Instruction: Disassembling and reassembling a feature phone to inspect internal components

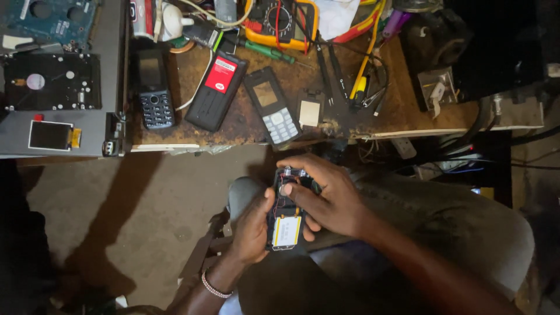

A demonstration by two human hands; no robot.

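Head view: left hand grips opened phone over lap; right hand fingers curl on its top, probably reseating a part. Next needs fine fingertip pressure.

A worn brown workbench runs across the top, from ten to two o'clock, its pale front edge chipped. A grey metal case sits at ten o'clock. Below, from seven to nine o'clock, a bare concrete floor catches warm light crossed by long shadows. The right side, near three o'clock, falls into darkness.
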